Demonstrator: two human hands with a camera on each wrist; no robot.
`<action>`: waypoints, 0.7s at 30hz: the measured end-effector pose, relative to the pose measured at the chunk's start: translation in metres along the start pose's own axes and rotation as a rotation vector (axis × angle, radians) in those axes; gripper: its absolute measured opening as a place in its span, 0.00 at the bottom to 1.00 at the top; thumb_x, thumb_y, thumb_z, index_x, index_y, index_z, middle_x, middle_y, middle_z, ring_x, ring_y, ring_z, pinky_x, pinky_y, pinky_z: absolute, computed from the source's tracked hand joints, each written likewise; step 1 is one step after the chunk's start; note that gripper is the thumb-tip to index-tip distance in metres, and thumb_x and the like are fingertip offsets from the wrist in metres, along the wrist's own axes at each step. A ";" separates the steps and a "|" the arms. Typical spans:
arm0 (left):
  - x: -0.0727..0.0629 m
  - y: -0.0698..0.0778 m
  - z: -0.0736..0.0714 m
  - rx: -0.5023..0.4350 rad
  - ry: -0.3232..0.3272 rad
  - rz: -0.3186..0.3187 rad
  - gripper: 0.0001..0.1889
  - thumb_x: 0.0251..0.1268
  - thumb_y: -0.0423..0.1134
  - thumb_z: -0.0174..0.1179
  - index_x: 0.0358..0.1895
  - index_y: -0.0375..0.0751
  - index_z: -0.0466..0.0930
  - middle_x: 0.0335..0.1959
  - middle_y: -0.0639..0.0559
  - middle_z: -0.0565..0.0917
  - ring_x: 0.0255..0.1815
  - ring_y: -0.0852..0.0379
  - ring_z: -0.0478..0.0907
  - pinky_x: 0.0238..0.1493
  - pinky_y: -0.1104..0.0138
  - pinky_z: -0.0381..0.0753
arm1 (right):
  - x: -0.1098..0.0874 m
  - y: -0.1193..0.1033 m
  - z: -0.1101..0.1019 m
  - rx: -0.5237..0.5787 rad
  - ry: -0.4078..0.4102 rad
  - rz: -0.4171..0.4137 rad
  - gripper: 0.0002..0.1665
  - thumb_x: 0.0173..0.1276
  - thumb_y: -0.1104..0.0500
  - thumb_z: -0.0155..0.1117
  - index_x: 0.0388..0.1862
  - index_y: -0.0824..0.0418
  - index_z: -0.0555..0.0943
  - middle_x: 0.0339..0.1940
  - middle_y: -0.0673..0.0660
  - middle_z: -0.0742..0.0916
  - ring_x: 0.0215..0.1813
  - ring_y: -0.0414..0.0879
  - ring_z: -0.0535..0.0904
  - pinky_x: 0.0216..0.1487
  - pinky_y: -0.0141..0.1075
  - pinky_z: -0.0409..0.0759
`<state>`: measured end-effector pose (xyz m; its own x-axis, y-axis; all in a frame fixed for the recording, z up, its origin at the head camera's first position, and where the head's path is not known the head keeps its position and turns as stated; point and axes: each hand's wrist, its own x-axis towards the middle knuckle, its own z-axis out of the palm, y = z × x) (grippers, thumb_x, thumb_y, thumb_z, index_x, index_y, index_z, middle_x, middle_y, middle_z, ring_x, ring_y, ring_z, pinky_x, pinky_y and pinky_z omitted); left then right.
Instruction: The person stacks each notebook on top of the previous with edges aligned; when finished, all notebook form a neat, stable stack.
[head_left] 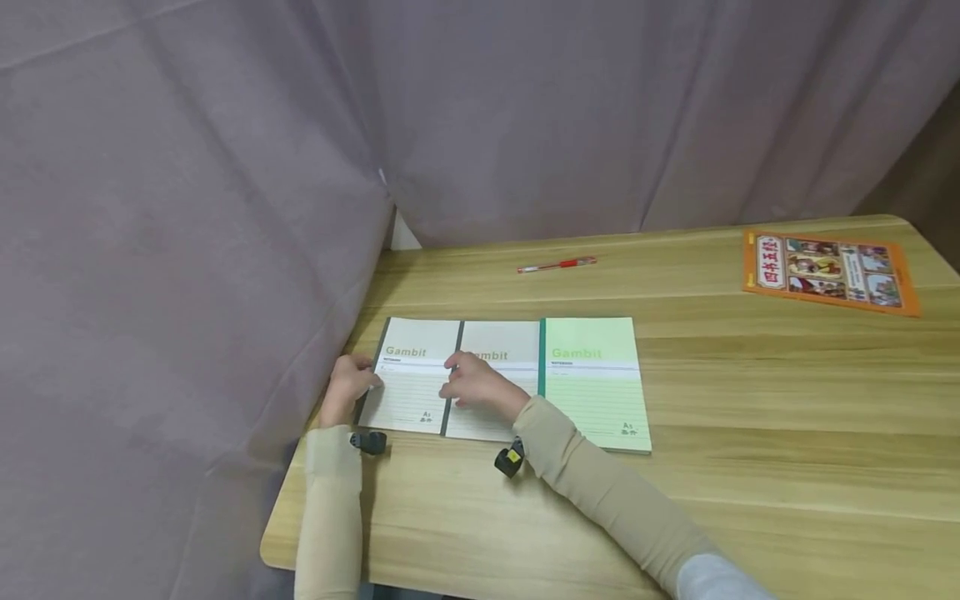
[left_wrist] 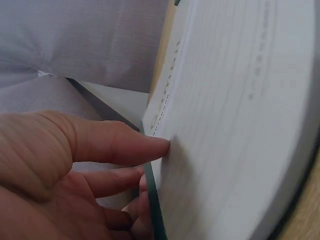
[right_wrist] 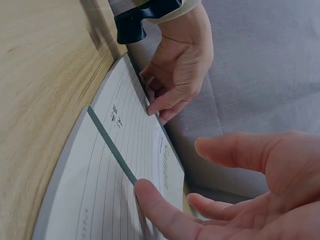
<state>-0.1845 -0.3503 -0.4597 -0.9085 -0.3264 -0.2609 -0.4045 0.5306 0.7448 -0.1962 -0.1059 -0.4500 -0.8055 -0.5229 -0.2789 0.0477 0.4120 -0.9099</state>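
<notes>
On wooden table, fingers touching notebooks, grey curtains behind

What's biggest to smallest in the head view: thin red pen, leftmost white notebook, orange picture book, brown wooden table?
Brown wooden table
Leftmost white notebook and orange picture book: too alike to rank
Thin red pen

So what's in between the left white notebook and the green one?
Another white notebook, the middle one, lies between the left white notebook and the green notebook. The head view shows it, with the right hand covering part.
</notes>
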 end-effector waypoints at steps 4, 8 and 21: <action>0.001 -0.001 0.001 -0.030 -0.001 -0.028 0.29 0.50 0.19 0.54 0.61 0.16 0.71 0.57 0.26 0.75 0.52 0.39 0.71 0.57 0.49 0.74 | 0.001 -0.001 0.000 -0.003 0.018 0.015 0.35 0.63 0.67 0.64 0.68 0.74 0.68 0.47 0.65 0.82 0.38 0.54 0.84 0.38 0.36 0.84; 0.003 -0.004 0.000 -0.112 -0.022 -0.010 0.28 0.51 0.18 0.52 0.61 0.16 0.67 0.54 0.29 0.74 0.52 0.40 0.71 0.55 0.51 0.73 | 0.002 -0.001 0.001 0.031 0.069 0.025 0.34 0.58 0.70 0.59 0.67 0.75 0.68 0.37 0.61 0.83 0.35 0.51 0.81 0.37 0.38 0.84; 0.001 -0.016 -0.006 -0.289 -0.033 -0.002 0.30 0.50 0.18 0.50 0.63 0.18 0.64 0.49 0.35 0.73 0.47 0.44 0.68 0.45 0.61 0.69 | 0.006 0.001 0.007 0.068 0.110 0.042 0.37 0.54 0.74 0.54 0.68 0.75 0.67 0.23 0.54 0.77 0.27 0.45 0.74 0.36 0.38 0.85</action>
<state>-0.1783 -0.3641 -0.4686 -0.9126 -0.2993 -0.2785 -0.3637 0.2832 0.8874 -0.1971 -0.1139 -0.4545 -0.8618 -0.4195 -0.2853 0.1195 0.3787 -0.9178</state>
